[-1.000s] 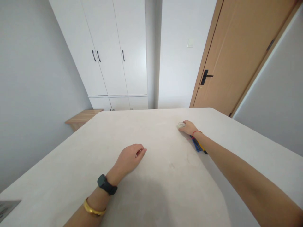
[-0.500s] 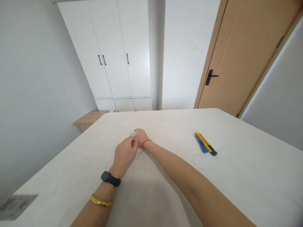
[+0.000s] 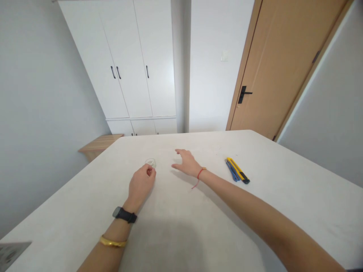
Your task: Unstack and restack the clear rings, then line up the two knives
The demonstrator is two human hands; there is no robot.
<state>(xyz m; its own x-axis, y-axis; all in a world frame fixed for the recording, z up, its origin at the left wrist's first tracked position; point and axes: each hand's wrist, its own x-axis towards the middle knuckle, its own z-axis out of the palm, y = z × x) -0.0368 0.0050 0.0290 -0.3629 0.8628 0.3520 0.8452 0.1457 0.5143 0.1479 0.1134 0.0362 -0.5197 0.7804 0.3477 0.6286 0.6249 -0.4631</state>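
A small clear ring-shaped roll (image 3: 151,162) lies on the white table (image 3: 181,211), left of centre. My left hand (image 3: 141,183) is at its near edge, thumb and fingertips pinched together; what they grip, if anything, is too small to name. To the right of the roll, my right hand (image 3: 187,162) is held over the table with thumb and fingers apart and nothing between them. Farther right, a yellow and black utility knife (image 3: 238,170) lies beside a blue cutter (image 3: 232,170), both apart from my hands.
Behind the table stand white cabinets (image 3: 153,56) and a wooden door (image 3: 278,68). A wooden ledge (image 3: 99,145) adjoins the table's far left side. A grey panel (image 3: 13,255) is at the lower left corner.
My right hand has moved right, away from the roll and my left hand, and its fingers have opened. The whole view has shifted slightly; my left hand remains by the roll.
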